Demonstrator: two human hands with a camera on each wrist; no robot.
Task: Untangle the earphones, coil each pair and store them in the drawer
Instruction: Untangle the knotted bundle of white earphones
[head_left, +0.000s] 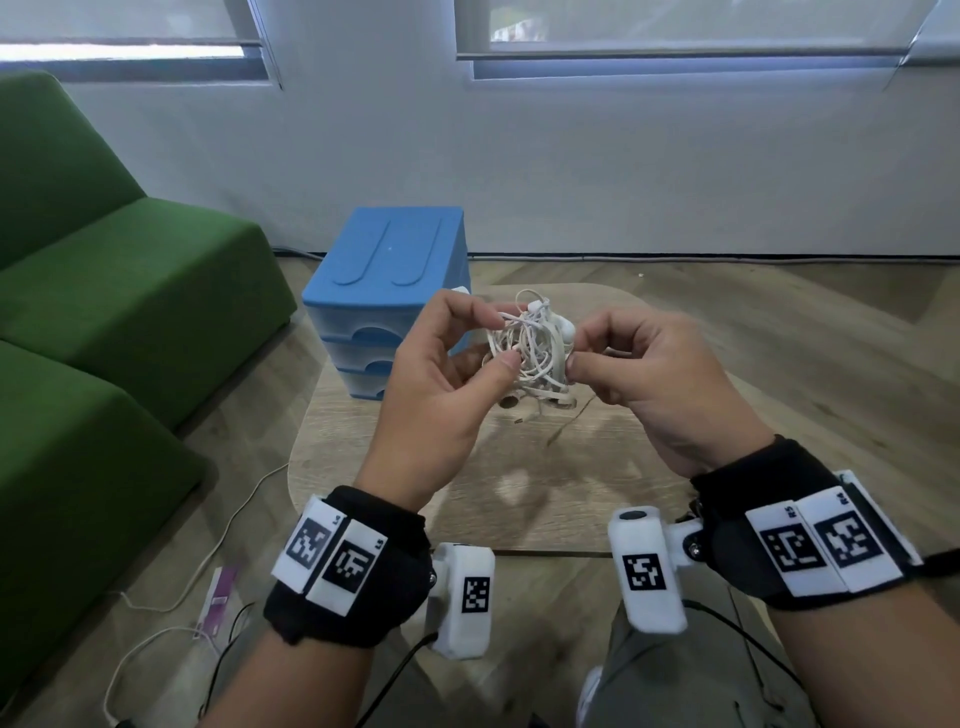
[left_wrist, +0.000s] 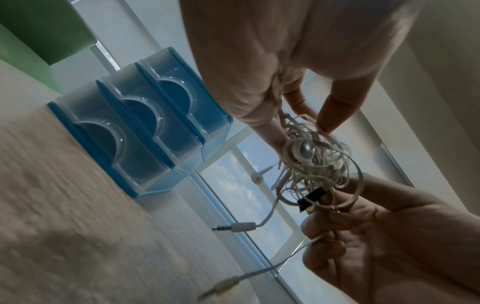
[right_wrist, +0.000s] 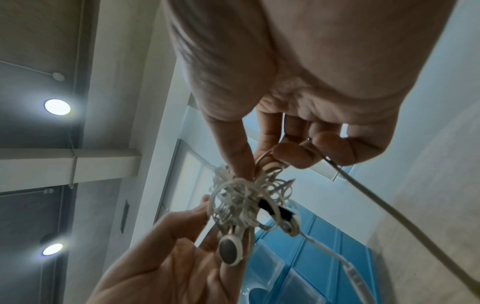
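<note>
A tangled ball of white earphones (head_left: 535, 348) hangs in the air above the table, between my two hands. My left hand (head_left: 501, 335) pinches its left side with thumb and fingers, and my right hand (head_left: 575, 349) pinches strands on its right side. In the left wrist view the tangle (left_wrist: 317, 164) shows a silver earbud, a black tag and two jack plugs (left_wrist: 233, 227) dangling below. In the right wrist view my right hand (right_wrist: 262, 162) nips loops at the top of the tangle (right_wrist: 244, 199), and an earbud (right_wrist: 230, 252) lies against my left hand's fingers (right_wrist: 166, 257). The blue drawer unit (head_left: 387, 291) stands with its drawers closed.
The drawer unit stands at the far left corner of a small wooden table (head_left: 519, 478). A green sofa (head_left: 104, 291) fills the left side. White cables and a purple packet (head_left: 218, 597) lie on the floor at lower left. A wall with windows is behind.
</note>
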